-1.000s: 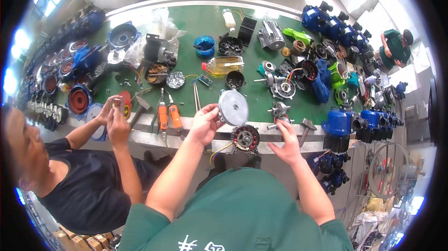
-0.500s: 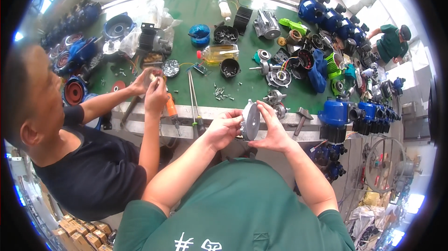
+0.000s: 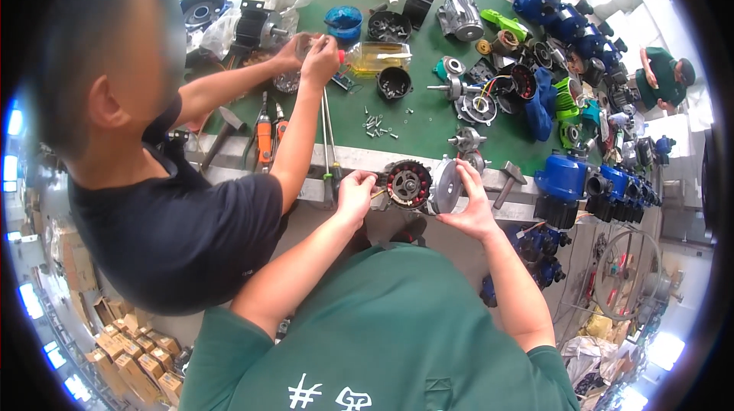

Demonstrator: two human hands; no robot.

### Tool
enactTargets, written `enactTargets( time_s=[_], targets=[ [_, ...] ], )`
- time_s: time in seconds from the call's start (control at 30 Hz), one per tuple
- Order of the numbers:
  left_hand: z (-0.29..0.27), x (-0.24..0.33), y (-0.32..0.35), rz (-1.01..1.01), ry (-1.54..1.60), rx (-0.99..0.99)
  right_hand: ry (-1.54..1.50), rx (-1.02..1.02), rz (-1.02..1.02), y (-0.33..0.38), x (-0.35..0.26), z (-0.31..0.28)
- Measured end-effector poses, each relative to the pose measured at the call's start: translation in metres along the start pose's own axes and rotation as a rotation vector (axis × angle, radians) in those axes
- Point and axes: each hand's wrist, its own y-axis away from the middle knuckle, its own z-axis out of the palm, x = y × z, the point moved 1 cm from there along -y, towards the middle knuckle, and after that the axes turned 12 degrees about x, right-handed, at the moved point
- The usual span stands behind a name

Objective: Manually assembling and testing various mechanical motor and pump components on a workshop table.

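Observation:
A flat round grey metal motor cover [image 3: 446, 185] stands on edge in my right hand [image 3: 473, 208], its fingers and thumb gripping the rim. Just left of it, at the bench's near edge, is a motor stator [image 3: 408, 185] with red windings inside a dark ring, its open end facing up. My left hand [image 3: 356, 197] is closed beside the stator, fingertips pinching what looks like a yellow wire [image 3: 378, 193] that runs toward it. Whether the left fingers also touch the stator is hard to tell.
A co-worker [image 3: 176, 204] on my left reaches across the bench. Loose screws [image 3: 376, 126], a bowl of parts [image 3: 394, 84] and an oil bottle [image 3: 375, 59] lie ahead. A hammer [image 3: 508, 183], rotors [image 3: 467, 141] and blue pumps [image 3: 562, 175] are on the right.
My left hand has let go of the grey cover and moved left; the stator now shows. The cover stays in my right hand. The co-worker has leaned and reached farther right.

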Motion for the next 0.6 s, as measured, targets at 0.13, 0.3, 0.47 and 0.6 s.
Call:
enactTargets(
  time_s=[0.13,0.3,0.47,0.6],
  targets=[
    [-0.009,-0.030,-0.005,0.475,-0.650,0.083,-0.016,-0.130,0.010,0.001,0.002,0.013],
    [-0.003,-0.041,-0.008,0.275,-0.515,-0.031,0.113,-0.148,-0.074,-0.009,-0.006,0.032],
    [0.000,-0.042,-0.012,0.126,-0.415,-0.101,0.314,-0.238,-0.200,-0.027,-0.024,0.048],
    [0.001,-0.039,-0.015,0.031,-0.342,-0.139,0.368,-0.269,-0.236,-0.031,-0.020,0.059]
  ],
)
